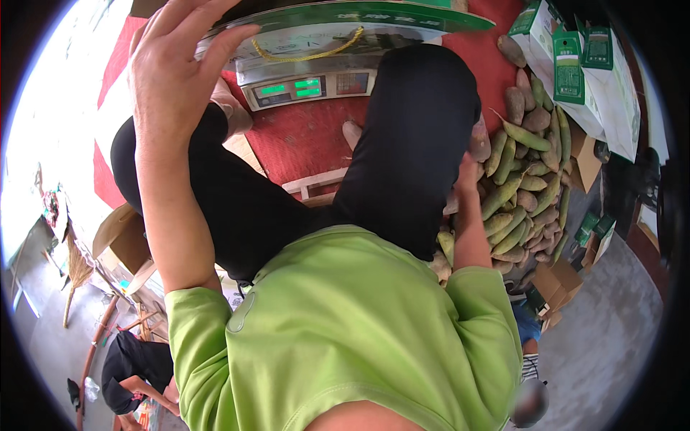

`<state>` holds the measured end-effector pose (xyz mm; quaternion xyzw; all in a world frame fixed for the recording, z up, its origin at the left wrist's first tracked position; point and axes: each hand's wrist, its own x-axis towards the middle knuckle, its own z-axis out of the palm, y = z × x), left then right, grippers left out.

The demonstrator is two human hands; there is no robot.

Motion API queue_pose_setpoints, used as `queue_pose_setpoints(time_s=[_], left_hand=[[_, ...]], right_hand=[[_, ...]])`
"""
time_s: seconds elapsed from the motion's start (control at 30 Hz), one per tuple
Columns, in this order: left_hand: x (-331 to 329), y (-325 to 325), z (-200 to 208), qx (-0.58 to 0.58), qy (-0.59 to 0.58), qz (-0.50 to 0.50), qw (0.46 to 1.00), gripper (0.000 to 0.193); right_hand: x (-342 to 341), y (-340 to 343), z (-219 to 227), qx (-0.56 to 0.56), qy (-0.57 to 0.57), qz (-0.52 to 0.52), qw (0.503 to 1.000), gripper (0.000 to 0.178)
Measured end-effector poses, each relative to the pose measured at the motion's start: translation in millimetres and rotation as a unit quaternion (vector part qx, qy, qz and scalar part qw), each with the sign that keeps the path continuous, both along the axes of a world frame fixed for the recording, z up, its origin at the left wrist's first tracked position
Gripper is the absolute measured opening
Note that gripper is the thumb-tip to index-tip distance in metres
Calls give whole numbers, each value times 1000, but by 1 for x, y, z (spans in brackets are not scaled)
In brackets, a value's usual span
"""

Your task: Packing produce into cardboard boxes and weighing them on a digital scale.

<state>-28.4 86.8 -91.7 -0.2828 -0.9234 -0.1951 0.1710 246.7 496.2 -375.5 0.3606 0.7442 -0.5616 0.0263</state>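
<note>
While the left hand (169,65) was raised at the upper left, its fingers were spread loosely, with the thumb held well away from the others and pointing toward a green-and-white carton (402,20); whether the thumb tip touched the carton could not be told. The carton, fitted with a yellow cord handle (316,56), stood at the top of the view, directly behind the control panel of a scale (309,90), on which 2 display windows glowed green. Red cloth (302,140) extended beneath the scale. The right hand (468,169) was lowered beside the right knee, at the near edge of a heap of green and brownish tubers (514,226). A reddish tuber (480,140) lay at this hand; because the knee hid most of the fingers, it could not be told whether they gripped it or were open. Beyond the heap, at the upper right, stood white-and-green boxes (600,97), and an open brown cardboard box (557,287) lay on the grey floor below. At the left were a broom (77,266) and, lower down, another person in black (133,363), bent forward.
</note>
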Motion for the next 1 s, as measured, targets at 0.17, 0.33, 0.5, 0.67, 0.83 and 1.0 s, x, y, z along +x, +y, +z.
queue_pose_setpoints(time_s=[0.17, 0.33, 0.5, 0.67, 0.83, 1.0], left_hand=[[-6, 13, -9, 49, -1, -28, 998, 22], [-5, -9, 0, 6, -4, -28, 1000, 22], [-15, -12, -14, 21, -39, -31, 999, 19], [-18, -19, -10, -30, 0, -26, 999, 17], [-21, -20, -13, -72, 32, -11, 997, 17], [-21, -25, -12, -38, 25, -28, 999, 19]], right_hand=[[98, -39, -60, -37, -127, -51, 990, 22], [64, -79, -46, 134, -237, 377, 886, 27], [94, -88, -81, -88, -180, 49, 978, 38], [66, -88, -40, -56, -210, 64, 974, 36], [95, -55, -59, 208, -245, 125, 939, 25], [94, 15, 8, 335, -265, -35, 904, 25]])
